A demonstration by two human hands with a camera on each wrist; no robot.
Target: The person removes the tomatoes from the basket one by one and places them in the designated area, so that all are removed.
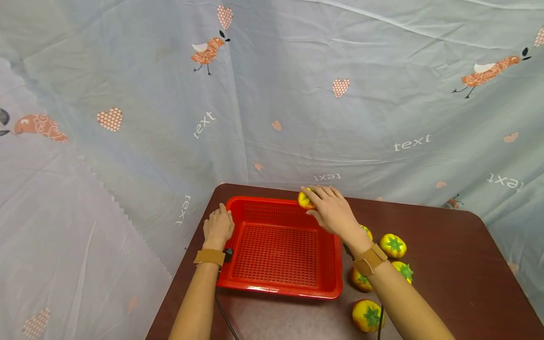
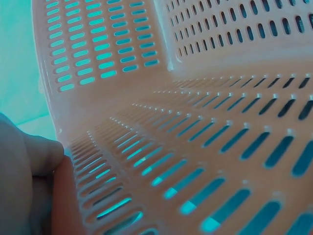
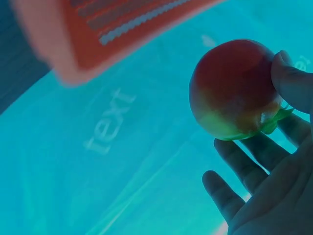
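Observation:
My right hand (image 1: 333,210) holds a yellow-red persimmon (image 1: 305,199) over the far right corner of a red plastic basket (image 1: 276,293). In the right wrist view, thumb and fingertips pinch the persimmon (image 3: 234,90), its green leafy top turned toward the palm. The basket's slotted floor shows bare. At the basket's left side, my left hand (image 1: 218,226) grips the rim; in the left wrist view its fingers (image 2: 46,154) bend at the wall's edge, partly cut off by the frame.
Several persimmons (image 1: 393,245) lie right of the basket on the dark brown table (image 1: 459,283), some partly hidden by my right forearm. A pale patterned cloth (image 1: 297,94) hangs behind and to the left of the table. Thin black cables (image 1: 225,316) trail from both wrists.

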